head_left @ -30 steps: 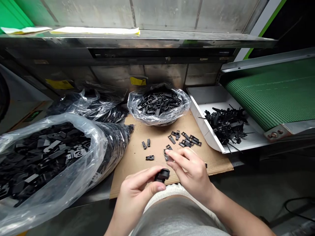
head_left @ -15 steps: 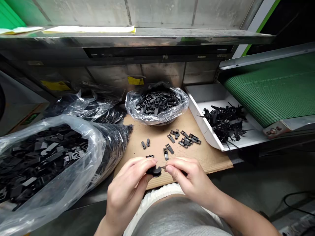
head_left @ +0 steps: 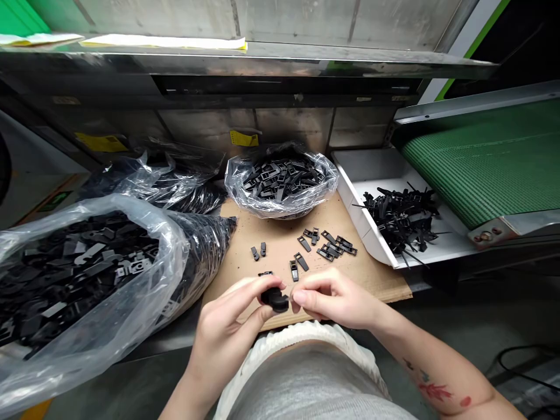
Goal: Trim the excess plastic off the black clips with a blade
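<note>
The left hand (head_left: 231,321) grips a black part (head_left: 276,300) over the near edge of the cardboard (head_left: 280,236); the right hand (head_left: 336,300) pinches beside it, seemingly on a thin piece (head_left: 290,298) too small to make out. A slack grip or crooked push could send either over that edge.

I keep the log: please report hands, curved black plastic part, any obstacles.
Left hand holding part. Right hand pinching close beside it, grip contents unclear. Nothing visibly blocking.

Grey panelled wall (head_left: 297,23) at back, dark seams (head_left: 235,17). Metal shelf (head_left: 306,65) runs across, catching light. Green-belt conveyor (head_left: 494,157) at right, metal side rail (head_left: 481,102). Floor (head_left: 455,329) dark grey, dim lower right.
</note>
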Demonstrator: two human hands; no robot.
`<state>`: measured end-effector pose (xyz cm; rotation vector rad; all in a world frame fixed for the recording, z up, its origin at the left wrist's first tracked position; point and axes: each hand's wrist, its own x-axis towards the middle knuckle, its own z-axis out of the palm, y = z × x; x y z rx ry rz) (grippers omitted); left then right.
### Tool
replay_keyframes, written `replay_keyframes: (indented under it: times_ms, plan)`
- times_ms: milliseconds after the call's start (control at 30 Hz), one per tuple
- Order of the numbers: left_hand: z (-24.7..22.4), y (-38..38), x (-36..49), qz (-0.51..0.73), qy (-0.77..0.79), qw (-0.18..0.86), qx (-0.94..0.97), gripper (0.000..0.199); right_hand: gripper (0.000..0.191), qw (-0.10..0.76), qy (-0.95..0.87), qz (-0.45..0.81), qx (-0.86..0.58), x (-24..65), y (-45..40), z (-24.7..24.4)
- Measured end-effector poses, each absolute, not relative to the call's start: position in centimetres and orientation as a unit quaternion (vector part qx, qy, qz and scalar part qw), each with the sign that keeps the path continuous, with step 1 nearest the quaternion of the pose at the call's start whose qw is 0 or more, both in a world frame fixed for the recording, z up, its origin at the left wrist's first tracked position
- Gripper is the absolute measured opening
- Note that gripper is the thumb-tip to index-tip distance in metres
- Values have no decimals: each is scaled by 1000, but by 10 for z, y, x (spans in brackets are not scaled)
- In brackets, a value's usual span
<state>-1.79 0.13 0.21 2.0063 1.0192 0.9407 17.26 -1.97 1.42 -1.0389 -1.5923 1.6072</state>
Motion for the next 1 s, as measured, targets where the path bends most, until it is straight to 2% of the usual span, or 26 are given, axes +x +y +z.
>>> replay_keyframes:
  times_ms: [100,167,333,467,567,633,800,1000]
  plan:
    - [-3,3,-15,376,447,409,701,24,22,321,-566,673,-352,172,-22,10]
    - [-7,4,-14,382,461,447,664,24,22,358,-531,685,-347,172,-25,5]
    - [-7,2,-10,396,475,504,603,25,15,484,-474,603,-421,175,-28,-6]
    - [-3,0,-8,389,496,477,613,26,24,483,-522,511,-484,168,-29,-3]
    - [-1,-1,-10,373,482,444,657,24,16,478,-554,479,-485,161,-28,0]
    - [1,-2,-11,380,463,455,659,25,11,490,-548,479,-480,157,-27,-1]
    - [4,-9,-9,457,466,529,542,27,15,510,-504,545,-436,147,-24,-13]
    - [4,-12,-19,455,479,441,608,21,23,536,-531,455,-474,141,-35,-12]
